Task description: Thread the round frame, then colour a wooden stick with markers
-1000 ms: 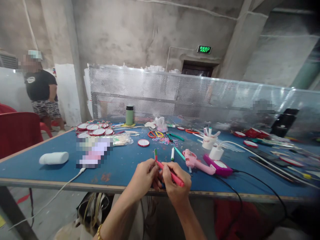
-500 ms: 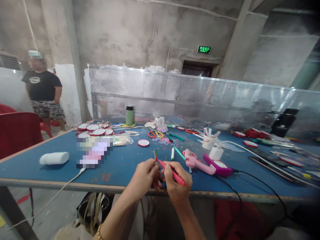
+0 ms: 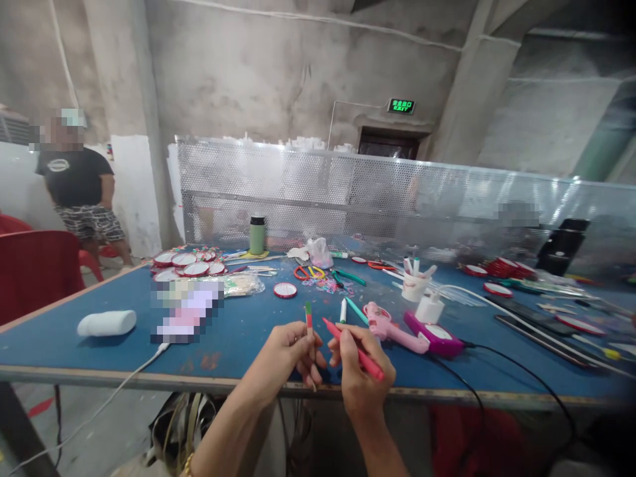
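Observation:
At the near edge of the blue table (image 3: pixel 238 331), my left hand (image 3: pixel 288 354) pinches a thin stick (image 3: pixel 309 324) coloured green and red near its top and holds it upright. My right hand (image 3: pixel 360 371) grips a red marker pen (image 3: pixel 354 348) like a pencil. The pen's tip points up and left toward the stick, a short gap away. Both hands hover over the table edge, close together.
A pink glue gun (image 3: pixel 392 324) and a magenta round device (image 3: pixel 434 331) with a black cable lie just right of my hands. Markers, scissors (image 3: pixel 308 270), round red-rimmed discs (image 3: pixel 189 262), a green flask (image 3: pixel 257 235), a white cup (image 3: pixel 415 281) and a white roll (image 3: pixel 106 322) lie about. A person (image 3: pixel 74 185) stands far left beside a red chair (image 3: pixel 34 268).
My hands have drawn slightly apart; the pen tip has come off the stick, which now stands more upright. The view has tilted a little and the person at the left has shifted.

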{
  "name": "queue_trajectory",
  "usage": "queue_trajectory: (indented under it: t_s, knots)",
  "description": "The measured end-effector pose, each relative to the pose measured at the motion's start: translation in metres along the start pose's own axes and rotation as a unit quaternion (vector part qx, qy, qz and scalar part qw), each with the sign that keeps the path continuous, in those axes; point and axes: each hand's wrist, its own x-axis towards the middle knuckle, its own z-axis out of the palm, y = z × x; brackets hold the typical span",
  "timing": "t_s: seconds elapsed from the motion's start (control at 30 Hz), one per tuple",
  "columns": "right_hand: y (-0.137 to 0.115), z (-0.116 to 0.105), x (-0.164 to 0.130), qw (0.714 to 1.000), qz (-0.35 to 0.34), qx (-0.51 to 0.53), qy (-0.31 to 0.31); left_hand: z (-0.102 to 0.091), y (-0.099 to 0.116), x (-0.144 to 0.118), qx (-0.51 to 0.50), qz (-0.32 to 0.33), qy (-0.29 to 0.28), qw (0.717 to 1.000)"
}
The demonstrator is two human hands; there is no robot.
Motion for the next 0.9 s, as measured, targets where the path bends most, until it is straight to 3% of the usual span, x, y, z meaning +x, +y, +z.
queue_trajectory:
  t_s: [0.17,0.33,0.47,0.57,0.67,0.77,0.9]
  knots:
    - [-0.004,0.001,0.003,0.999,0.024,0.023,0.017,-0.001,0.0,0.0,-0.015,-0.003,0.002,1.0]
    - [-0.014,-0.008,-0.003,0.998,-0.013,0.001,-0.061,-0.002,-0.004,0.003,-0.022,-0.004,0.002,1.0]
    - [-0.019,-0.044,-0.005,0.995,0.016,-0.04,-0.086,0.0,-0.01,0.005,0.009,-0.017,0.021,1.0]
    - [-0.026,-0.082,0.004,0.992,0.098,-0.054,-0.058,0.002,-0.014,0.007,0.047,-0.022,0.039,0.998]
    - [-0.04,-0.113,0.015,0.983,0.159,-0.015,-0.087,0.002,-0.017,0.008,0.06,-0.017,0.038,0.997]
    - [-0.054,-0.127,0.019,0.979,0.19,0.015,-0.067,0.002,-0.017,0.008,0.062,-0.012,0.038,0.997]
    - [-0.056,-0.129,0.016,0.975,0.22,0.008,-0.041,0.003,-0.014,0.007,0.067,-0.008,0.045,0.997]
